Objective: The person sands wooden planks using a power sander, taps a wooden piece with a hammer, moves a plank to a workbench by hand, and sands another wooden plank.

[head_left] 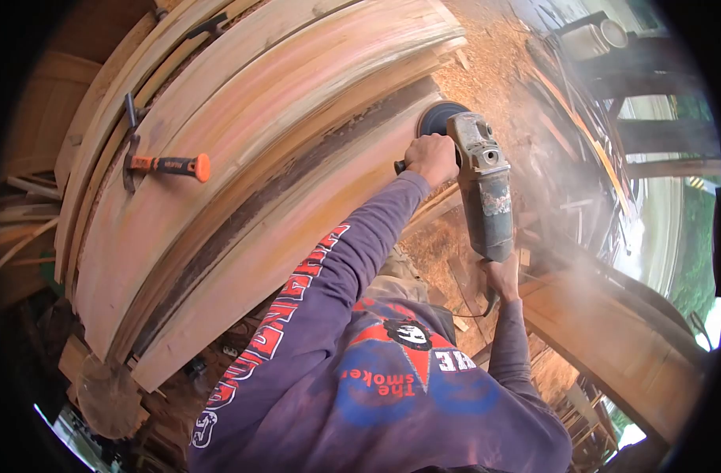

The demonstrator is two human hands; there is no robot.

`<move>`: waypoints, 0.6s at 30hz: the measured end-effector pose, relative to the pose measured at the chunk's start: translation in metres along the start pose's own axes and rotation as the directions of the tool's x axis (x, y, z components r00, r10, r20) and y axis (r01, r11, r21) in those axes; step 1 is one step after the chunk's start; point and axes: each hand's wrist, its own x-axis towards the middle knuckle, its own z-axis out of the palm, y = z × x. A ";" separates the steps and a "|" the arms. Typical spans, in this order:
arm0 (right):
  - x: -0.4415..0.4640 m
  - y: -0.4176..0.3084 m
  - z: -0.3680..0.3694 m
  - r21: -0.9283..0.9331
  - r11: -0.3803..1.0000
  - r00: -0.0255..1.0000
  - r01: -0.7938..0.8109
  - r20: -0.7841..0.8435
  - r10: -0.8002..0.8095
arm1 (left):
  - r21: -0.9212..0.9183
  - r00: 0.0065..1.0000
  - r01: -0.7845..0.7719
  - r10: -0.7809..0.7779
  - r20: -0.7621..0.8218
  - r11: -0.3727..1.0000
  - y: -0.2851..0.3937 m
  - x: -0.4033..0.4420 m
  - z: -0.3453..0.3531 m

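- Grey and worn, the grinder (486, 185) is held by both hands, with its dark disc (441, 119) positioned at the upper right end of the near plank (352, 173). Actual contact is hidden by the tool.
- The side handle (400, 167) is gripped by the left hand (433, 159); the fingers are curled closed, and the handle tip is left exposed.
- The rear end of the grinder is supported by the right hand (500, 276). The fingers are mostly hidden by the housing, so their degree of closure cannot be told.
- A thin cord (488, 303) is seen beside the right wrist.
- The near plank is streaked with pink and yellow. It is bordered on its far side by a rough, dark brown strip (297, 165).
- Broad, pale boards (250, 118) are stacked beyond the strip; their long edges are shown curved.
- An orange-and-black hammer (169, 165) is laid on the boards at the left, with its orange butt directed toward the grinder.
- Wood shavings (490, 55) are scattered over the ground beyond the disc.
- Pale dust (553, 197) is suspended to the right of the grinder, and loose strips (585, 134) of wood are partly veiled by it.
- A whitish container (585, 41) is located at the upper right.
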 end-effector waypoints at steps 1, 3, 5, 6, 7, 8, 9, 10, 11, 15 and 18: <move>0.004 0.005 0.000 -0.030 0.999 0.999 -0.017 0.037 0.018 | -0.002 0.999 0.004 -0.004 -0.045 1.000 -0.004 -0.004 0.001; 0.008 0.015 0.007 -0.034 0.987 0.987 0.154 -0.030 -0.155 | -0.009 0.995 0.024 -0.025 -0.098 1.000 -0.022 -0.023 0.002; -0.003 0.005 0.015 -0.068 0.971 0.973 0.231 0.012 -0.231 | -0.072 0.991 0.021 -0.030 -0.130 0.997 -0.047 -0.050 0.007; -0.009 -0.002 0.017 -0.085 0.966 0.969 0.244 0.055 -0.240 | -0.098 0.988 0.062 -0.076 -0.137 0.993 -0.058 -0.071 0.005; -0.016 -0.010 0.020 -0.102 0.961 0.964 0.258 0.099 -0.248 | -0.125 0.983 0.091 -0.108 -0.146 0.988 -0.068 -0.091 0.004; -0.020 -0.009 0.024 -0.127 0.949 0.952 0.287 0.144 -0.269 | -0.194 0.974 0.140 -0.170 -0.147 0.971 -0.079 -0.112 0.004; -0.028 -0.012 0.031 -0.126 0.945 0.942 0.302 0.188 -0.276 | -0.263 0.964 0.179 -0.222 -0.144 0.948 -0.091 -0.137 0.006; -0.035 -0.016 0.038 -0.124 0.940 0.931 0.317 0.233 -0.283 | -0.303 0.955 0.213 -0.263 -0.135 0.929 -0.104 -0.163 0.007; -0.045 -0.021 0.047 -0.150 0.927 0.918 0.343 0.263 -0.297 | -0.344 0.945 0.243 -0.301 -0.125 0.907 -0.116 -0.190 0.008; -0.079 -0.057 0.090 -0.218 0.853 0.839 0.474 0.406 -0.362 | -0.413 0.864 0.399 -0.486 -0.128 0.819 -0.164 -0.289 0.022; -0.094 -0.085 0.118 -0.316 0.738 0.764 0.596 0.505 -0.402 | -0.484 0.762 0.498 -0.630 -0.152 0.719 -0.196 -0.348 0.044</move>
